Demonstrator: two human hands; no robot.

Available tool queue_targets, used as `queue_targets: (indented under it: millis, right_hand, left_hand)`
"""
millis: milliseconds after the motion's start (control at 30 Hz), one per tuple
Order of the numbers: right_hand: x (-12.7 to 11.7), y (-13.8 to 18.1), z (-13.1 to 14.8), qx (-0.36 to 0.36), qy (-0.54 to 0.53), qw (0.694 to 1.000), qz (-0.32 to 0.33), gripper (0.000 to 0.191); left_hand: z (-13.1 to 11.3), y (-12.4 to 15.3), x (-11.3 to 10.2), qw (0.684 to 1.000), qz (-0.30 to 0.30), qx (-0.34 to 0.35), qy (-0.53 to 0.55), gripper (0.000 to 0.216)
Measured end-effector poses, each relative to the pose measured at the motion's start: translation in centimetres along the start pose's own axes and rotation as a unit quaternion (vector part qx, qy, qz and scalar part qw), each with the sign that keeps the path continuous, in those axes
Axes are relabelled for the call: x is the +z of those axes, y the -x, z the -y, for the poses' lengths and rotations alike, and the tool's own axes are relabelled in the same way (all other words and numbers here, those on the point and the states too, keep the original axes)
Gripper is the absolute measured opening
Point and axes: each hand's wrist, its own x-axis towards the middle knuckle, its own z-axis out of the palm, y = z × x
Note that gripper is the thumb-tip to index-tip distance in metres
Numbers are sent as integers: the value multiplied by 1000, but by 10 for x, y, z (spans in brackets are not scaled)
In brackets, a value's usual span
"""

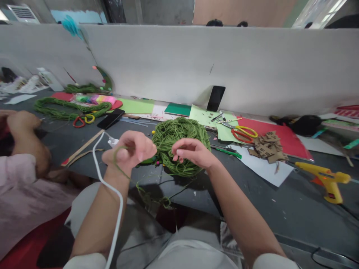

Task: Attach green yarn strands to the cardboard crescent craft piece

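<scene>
A loose bundle of green yarn (179, 144) lies on the dark table (294, 209) right in front of me. My left hand (131, 149) is closed, with a strand of the green yarn looped round its fingers and trailing down past my wrist. My right hand (193, 151) is at the bundle's near side, fingers pinched together on the yarn. A tangle of the same strand (157, 198) hangs below the table edge over my lap.
A yellow glue gun (327, 179) lies at right. Scissors (242, 132), cardboard scraps (265, 147), coloured paper sheets, two phones (215, 98) (110, 118) and a green yarn rope (70, 108) lie behind. A white cable (108, 183) crosses my left arm. Another person's arm (25, 138) is at left.
</scene>
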Motion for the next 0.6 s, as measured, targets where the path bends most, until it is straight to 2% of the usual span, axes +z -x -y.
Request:
queue_targets:
  millis: [33,100,133,200,300,400,433,467,533,567,600]
  right_hand:
    - [1,-1,-1,-10,-6,999,-34,29]
    - [6,-1,-1,5,-17,999,-33,48]
    - [9,-2,-1,22,-31,999,-19,52]
    - [16,-5,-2,45,-81,995,-21,45]
    - [19,-13,-12,57,-156,978,-129,33]
    - [8,-21,-26,58,-164,946,-272,28]
    - [2,-23,-30,52,-159,937,-307,27]
    - [-4,-24,-34,43,-154,930,-332,26]
    - [-17,-26,-38,26,-149,918,-367,23]
    - [-23,-26,-38,20,-150,910,-386,22]
    - [-29,-26,-37,16,-152,902,-405,21]
  left_hand:
    - [5,-1,9,1000,-5,-9,-5,43]
    - [15,-3,29,998,-17,-51,-31,34]
    - [20,-4,41,997,-7,-64,-40,32]
    - [31,-5,65,988,32,-119,-97,31]
    - [41,-7,94,970,114,-147,-158,27]
    - [42,-12,100,955,175,-71,-228,9]
    - [42,-13,95,947,179,-45,-263,22]
    - [41,-15,86,937,167,-30,-306,39]
    - [44,-16,58,921,71,-33,-380,51]
    - [47,-15,41,913,-6,-50,-406,48]
    - [51,-13,24,890,-110,-91,-434,43]
